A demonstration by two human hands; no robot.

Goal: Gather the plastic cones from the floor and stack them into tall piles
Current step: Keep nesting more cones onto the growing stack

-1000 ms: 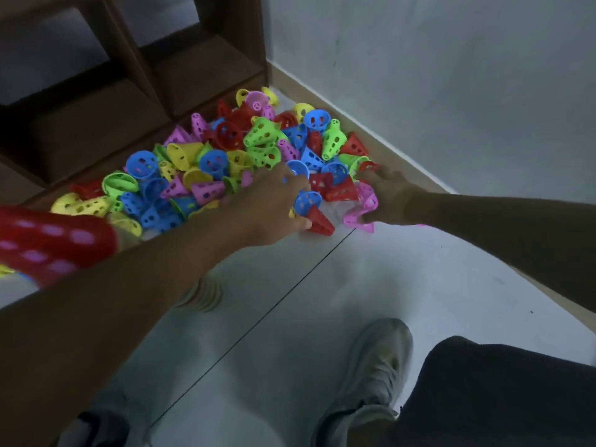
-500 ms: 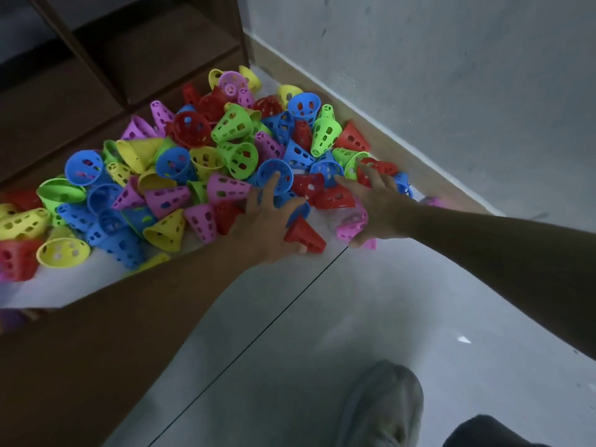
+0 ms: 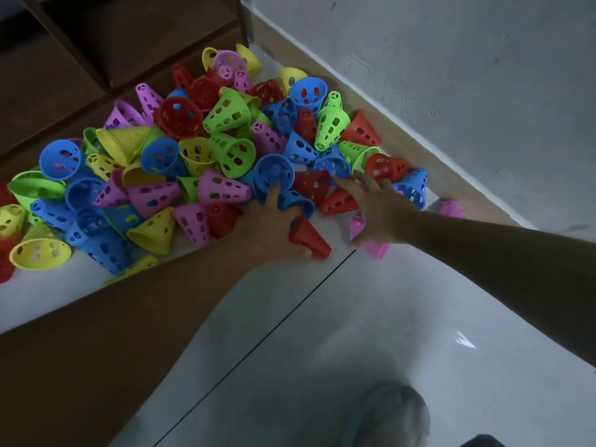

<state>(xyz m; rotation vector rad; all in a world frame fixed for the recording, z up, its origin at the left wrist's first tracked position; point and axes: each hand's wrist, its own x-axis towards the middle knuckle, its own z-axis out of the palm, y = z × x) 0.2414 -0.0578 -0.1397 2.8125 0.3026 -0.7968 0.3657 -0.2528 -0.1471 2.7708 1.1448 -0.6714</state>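
Head view: left hand (image 3: 274, 232) fingers grip red cone (image 3: 309, 237) at pile's edge; right hand (image 3: 375, 211) spread on cones.

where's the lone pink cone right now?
Head view, far right: the lone pink cone lies by the baseboard, apart from the pile, beyond the right forearm.
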